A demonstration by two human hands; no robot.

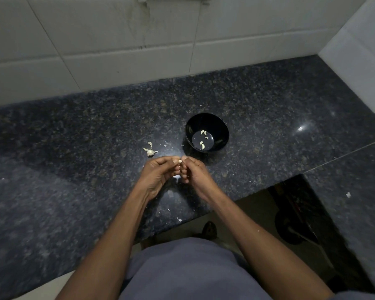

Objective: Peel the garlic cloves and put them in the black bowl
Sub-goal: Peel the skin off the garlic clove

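Above the near desk (74, 191), one garlic clove (180, 161) is pinched between left hand (160, 172) and right hand (193, 169), held together. Judged light, small, slippery; best gripped at its ends. Peeled cloves (202, 139) are held in the black bowl (222, 128), far right.

Single head-worn wide-angle view, steeply down and forward, close over a dark counter (74, 191), corners perhaps distorted.

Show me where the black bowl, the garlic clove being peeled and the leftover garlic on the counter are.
black bowl (222, 128): head view, bare inner wall at the right.
garlic clove (180, 161): head view, pale tip between both hands.
leftover garlic (150, 152): head view, its rounded body.
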